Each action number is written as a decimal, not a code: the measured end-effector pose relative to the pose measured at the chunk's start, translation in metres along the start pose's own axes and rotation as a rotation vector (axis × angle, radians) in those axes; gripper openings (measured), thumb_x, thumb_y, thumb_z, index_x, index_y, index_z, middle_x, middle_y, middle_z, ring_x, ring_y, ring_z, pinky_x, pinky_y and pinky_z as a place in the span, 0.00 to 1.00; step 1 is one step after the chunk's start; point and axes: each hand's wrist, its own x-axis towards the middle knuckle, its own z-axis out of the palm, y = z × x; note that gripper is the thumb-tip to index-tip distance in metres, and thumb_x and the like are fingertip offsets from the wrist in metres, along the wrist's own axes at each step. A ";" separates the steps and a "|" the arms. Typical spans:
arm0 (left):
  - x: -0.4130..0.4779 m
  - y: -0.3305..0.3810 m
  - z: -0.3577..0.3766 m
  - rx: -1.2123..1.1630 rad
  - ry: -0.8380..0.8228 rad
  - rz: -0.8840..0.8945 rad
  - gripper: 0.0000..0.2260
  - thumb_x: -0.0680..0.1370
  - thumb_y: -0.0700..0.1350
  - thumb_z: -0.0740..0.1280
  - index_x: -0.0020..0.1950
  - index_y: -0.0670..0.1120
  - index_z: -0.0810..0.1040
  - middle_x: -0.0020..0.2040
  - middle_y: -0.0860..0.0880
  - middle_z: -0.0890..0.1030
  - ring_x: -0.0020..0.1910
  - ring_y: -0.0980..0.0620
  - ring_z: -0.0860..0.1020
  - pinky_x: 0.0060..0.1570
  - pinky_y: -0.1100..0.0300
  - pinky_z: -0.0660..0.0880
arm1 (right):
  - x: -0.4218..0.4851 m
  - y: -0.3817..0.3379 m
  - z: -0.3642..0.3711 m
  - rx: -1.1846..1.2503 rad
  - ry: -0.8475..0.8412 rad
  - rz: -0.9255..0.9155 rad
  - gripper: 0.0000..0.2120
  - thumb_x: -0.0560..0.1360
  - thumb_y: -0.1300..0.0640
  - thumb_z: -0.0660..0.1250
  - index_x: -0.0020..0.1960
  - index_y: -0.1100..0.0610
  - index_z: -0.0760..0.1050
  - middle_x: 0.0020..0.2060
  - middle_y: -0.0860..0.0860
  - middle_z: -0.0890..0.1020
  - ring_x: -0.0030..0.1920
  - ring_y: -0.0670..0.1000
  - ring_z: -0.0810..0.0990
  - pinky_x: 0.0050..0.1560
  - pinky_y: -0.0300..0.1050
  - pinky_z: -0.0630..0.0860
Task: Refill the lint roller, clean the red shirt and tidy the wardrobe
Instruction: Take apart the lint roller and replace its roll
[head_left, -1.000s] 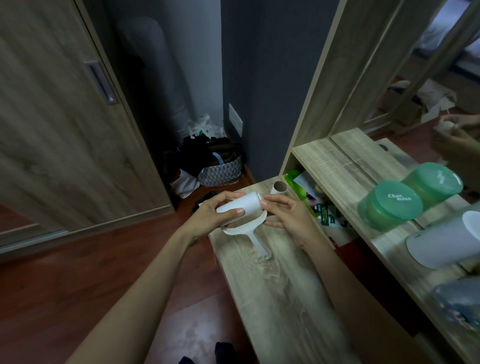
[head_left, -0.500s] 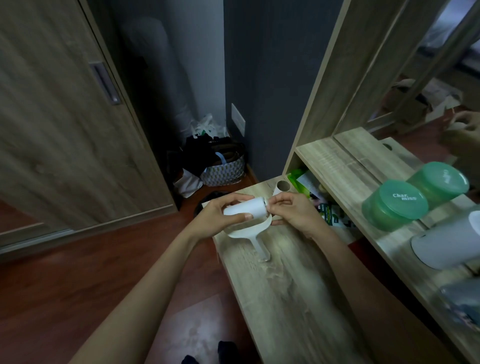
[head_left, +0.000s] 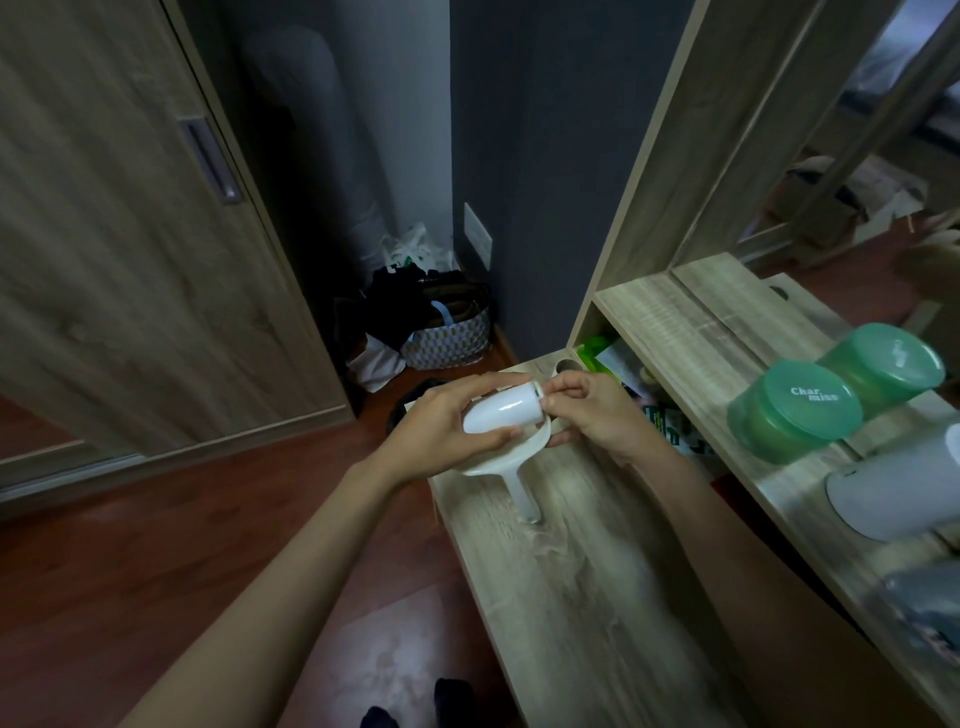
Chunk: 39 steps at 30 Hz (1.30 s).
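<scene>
A white lint roller refill roll (head_left: 498, 415) sits in my left hand (head_left: 441, 431), which wraps around it from the left. My right hand (head_left: 592, 410) pinches the roll's right end and touches the white lint roller frame (head_left: 506, 462) underneath. The frame's curved cover lies below the roll and its handle (head_left: 524, 493) points toward me over the low wooden table (head_left: 582, 597). An empty cardboard core (head_left: 566, 367) stands at the table's far end. No red shirt is in view.
A wooden wardrobe door (head_left: 130, 234) stands at the left. A patterned basket (head_left: 447, 332) with dark clothes and bags sits on the floor in the corner. On the right shelf (head_left: 675, 332) stand a green lidded jar (head_left: 795, 410) and a white container (head_left: 893, 493), against a mirror.
Both hands have stayed over the table's far end with the roll and frame. The roll has tilted, its right end now higher, and my right fingers have shifted onto that end.
</scene>
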 end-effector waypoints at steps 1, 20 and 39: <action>0.001 0.000 0.000 0.014 0.005 0.009 0.23 0.73 0.49 0.74 0.67 0.54 0.75 0.61 0.57 0.79 0.57 0.60 0.77 0.56 0.62 0.74 | -0.001 0.000 0.000 0.012 -0.005 -0.002 0.04 0.71 0.67 0.67 0.46 0.62 0.77 0.43 0.58 0.81 0.42 0.52 0.82 0.36 0.45 0.82; -0.009 -0.004 -0.004 0.000 0.053 -0.021 0.22 0.71 0.55 0.73 0.64 0.62 0.74 0.59 0.59 0.80 0.56 0.58 0.78 0.55 0.56 0.76 | -0.018 -0.006 0.000 0.192 -0.074 0.067 0.09 0.65 0.57 0.75 0.44 0.60 0.83 0.44 0.59 0.85 0.46 0.55 0.84 0.50 0.50 0.81; -0.011 0.002 -0.005 -0.142 0.234 -0.123 0.22 0.72 0.55 0.72 0.66 0.59 0.76 0.61 0.63 0.79 0.50 0.68 0.78 0.51 0.62 0.76 | -0.022 -0.010 0.019 0.040 -0.160 0.092 0.06 0.74 0.64 0.63 0.39 0.57 0.74 0.33 0.53 0.82 0.38 0.47 0.84 0.37 0.38 0.79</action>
